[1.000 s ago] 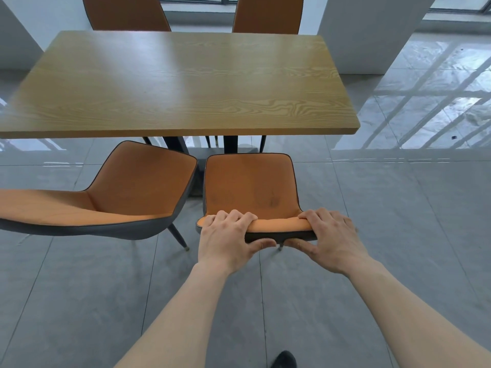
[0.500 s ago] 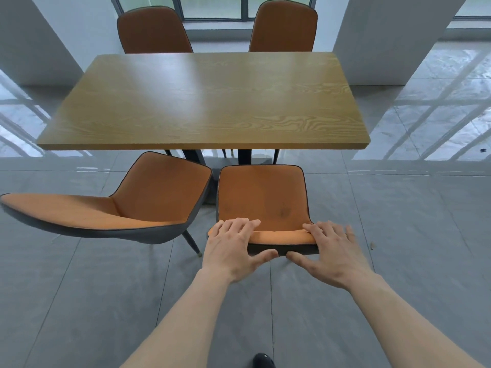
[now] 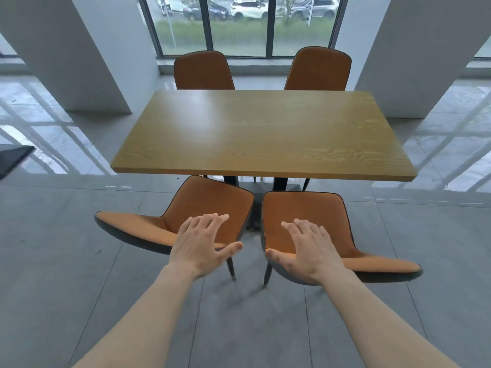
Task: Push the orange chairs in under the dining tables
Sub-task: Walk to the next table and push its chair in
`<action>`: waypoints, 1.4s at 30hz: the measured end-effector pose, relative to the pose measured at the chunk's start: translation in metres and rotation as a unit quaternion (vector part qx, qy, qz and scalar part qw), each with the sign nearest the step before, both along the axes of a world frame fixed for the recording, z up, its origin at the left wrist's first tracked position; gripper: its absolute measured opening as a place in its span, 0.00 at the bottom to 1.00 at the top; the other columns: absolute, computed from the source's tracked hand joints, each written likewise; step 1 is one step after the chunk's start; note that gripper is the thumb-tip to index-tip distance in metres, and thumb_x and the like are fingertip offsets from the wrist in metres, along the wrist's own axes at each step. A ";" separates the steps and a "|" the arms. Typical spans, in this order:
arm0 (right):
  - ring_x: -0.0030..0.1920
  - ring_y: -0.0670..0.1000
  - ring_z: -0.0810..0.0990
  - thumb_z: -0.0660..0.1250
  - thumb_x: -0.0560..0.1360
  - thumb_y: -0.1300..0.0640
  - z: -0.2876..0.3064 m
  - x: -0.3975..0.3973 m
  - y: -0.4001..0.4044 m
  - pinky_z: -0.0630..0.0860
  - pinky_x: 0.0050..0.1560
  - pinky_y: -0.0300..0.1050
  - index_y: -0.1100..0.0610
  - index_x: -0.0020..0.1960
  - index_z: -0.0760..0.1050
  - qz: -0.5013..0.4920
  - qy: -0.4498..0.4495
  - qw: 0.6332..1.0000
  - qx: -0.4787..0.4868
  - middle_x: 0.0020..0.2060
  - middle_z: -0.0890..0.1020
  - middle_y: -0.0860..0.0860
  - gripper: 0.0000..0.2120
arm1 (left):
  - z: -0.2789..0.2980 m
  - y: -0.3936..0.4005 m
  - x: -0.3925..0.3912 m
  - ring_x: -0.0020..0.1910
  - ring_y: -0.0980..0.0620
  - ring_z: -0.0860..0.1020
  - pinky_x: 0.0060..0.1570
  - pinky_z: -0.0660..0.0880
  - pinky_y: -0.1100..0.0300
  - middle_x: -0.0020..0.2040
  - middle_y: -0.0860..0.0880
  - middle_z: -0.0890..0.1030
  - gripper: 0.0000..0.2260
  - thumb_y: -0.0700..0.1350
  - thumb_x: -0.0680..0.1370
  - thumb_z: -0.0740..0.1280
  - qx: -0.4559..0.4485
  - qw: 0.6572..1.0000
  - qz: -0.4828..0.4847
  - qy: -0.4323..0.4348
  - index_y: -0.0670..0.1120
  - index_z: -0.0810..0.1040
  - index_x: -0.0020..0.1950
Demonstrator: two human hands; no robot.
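Both hands have let go of the chair back and now hover with fingers spread: left hand (image 3: 203,244) over the left orange chair (image 3: 183,219), right hand (image 3: 308,248) over the right orange chair (image 3: 316,213), both chairs at the surface's (image 3: 263,134) near edge, mid-frame.

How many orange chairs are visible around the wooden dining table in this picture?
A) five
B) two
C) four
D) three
C: two chairs stand at the far side of the dining table, the far left chair and the far right chair, and two at the near side, the near left chair and the near right chair.
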State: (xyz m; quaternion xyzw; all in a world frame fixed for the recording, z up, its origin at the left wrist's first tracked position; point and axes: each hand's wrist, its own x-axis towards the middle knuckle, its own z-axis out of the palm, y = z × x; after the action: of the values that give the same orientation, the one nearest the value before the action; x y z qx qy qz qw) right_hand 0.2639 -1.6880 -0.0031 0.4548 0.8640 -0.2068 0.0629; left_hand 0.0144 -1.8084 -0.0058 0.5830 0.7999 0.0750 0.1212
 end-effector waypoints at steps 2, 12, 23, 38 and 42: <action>0.82 0.55 0.54 0.49 0.69 0.17 0.001 -0.050 -0.022 0.50 0.82 0.63 0.44 0.82 0.56 -0.006 0.004 1.000 0.008 0.82 0.60 0.51 0.49 | 0.002 -0.019 -0.053 0.77 0.51 0.63 0.78 0.56 0.47 0.78 0.57 0.66 0.38 0.79 0.73 0.53 -0.002 1.000 0.003 -0.002 0.62 0.60 0.79; 0.82 0.55 0.54 0.56 0.71 0.20 -0.010 -0.267 -0.113 0.53 0.81 0.62 0.44 0.81 0.55 -0.039 0.006 0.998 -0.047 0.82 0.60 0.50 0.46 | -0.015 -0.069 -0.273 0.76 0.48 0.63 0.76 0.60 0.45 0.78 0.56 0.65 0.39 0.78 0.71 0.56 -0.060 0.997 -0.052 -0.018 0.63 0.59 0.79; 0.75 0.57 0.65 0.55 0.75 0.23 -0.057 -0.334 -0.142 0.60 0.77 0.59 0.45 0.79 0.60 -0.097 -0.036 0.993 -0.064 0.73 0.71 0.49 0.41 | -0.069 -0.067 -0.324 0.75 0.51 0.65 0.76 0.58 0.48 0.78 0.57 0.68 0.45 0.85 0.66 0.50 -0.100 0.988 -0.116 -0.020 0.63 0.64 0.77; 0.71 0.56 0.67 0.56 0.79 0.29 -0.063 -0.301 -0.151 0.60 0.75 0.60 0.45 0.77 0.64 -0.026 -0.030 0.998 -0.042 0.71 0.73 0.49 0.33 | -0.080 -0.117 -0.277 0.65 0.51 0.74 0.69 0.67 0.53 0.62 0.57 0.80 0.40 0.84 0.68 0.50 -0.001 0.999 -0.041 0.010 0.59 0.76 0.65; 0.70 0.56 0.68 0.56 0.79 0.29 -0.065 -0.285 -0.147 0.62 0.75 0.59 0.45 0.77 0.64 -0.008 -0.027 0.999 -0.034 0.70 0.74 0.49 0.32 | -0.079 -0.122 -0.259 0.66 0.52 0.73 0.70 0.64 0.53 0.64 0.58 0.79 0.39 0.83 0.68 0.51 -0.004 1.000 -0.028 0.009 0.60 0.76 0.65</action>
State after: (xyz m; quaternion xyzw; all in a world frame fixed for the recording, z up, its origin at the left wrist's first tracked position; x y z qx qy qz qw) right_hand -0.0213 -1.8350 -0.0677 0.4651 0.8504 -0.2245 0.1005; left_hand -0.2442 -1.9303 -0.0851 0.6052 0.7846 0.0630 0.1190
